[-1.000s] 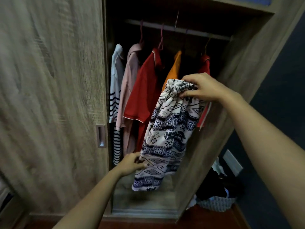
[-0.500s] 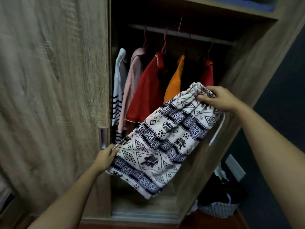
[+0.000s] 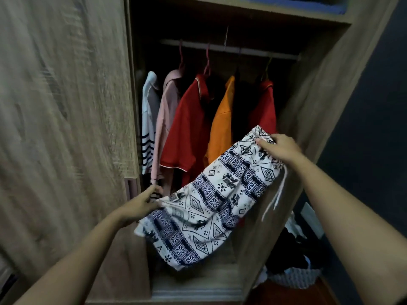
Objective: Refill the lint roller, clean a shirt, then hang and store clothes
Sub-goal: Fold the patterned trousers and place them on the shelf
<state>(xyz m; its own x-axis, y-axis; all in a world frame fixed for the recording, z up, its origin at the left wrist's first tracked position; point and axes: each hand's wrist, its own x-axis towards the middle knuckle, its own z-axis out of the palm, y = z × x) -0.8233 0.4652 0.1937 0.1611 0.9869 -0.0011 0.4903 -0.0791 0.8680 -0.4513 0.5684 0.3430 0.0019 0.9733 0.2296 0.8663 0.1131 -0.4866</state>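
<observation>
A pair of white shorts with a dark blue pattern (image 3: 215, 199) stretches slantwise in front of the open wardrobe (image 3: 308, 102). My right hand (image 3: 279, 148) grips the waistband at the upper right, where a white drawstring (image 3: 277, 194) dangles. My left hand (image 3: 143, 205) grips the lower left edge of the shorts. Behind them several shirts hang on the rail (image 3: 229, 49): a striped white one (image 3: 147, 119), a pink one (image 3: 165, 119), a red one (image 3: 189, 128), an orange one (image 3: 222, 126) and another red one (image 3: 264, 106).
The wardrobe's sliding door (image 3: 66, 128) with a recessed handle (image 3: 131, 188) fills the left. A basket with clothes (image 3: 293, 269) sits on the floor at the lower right by a dark blue wall (image 3: 374, 128). A shelf (image 3: 264, 12) runs above the rail.
My right hand has lowered the waistband and shifted right. My left hand pulled the bottom of the shorts up and left, so the garment went from hanging down to stretched out slantwise.
</observation>
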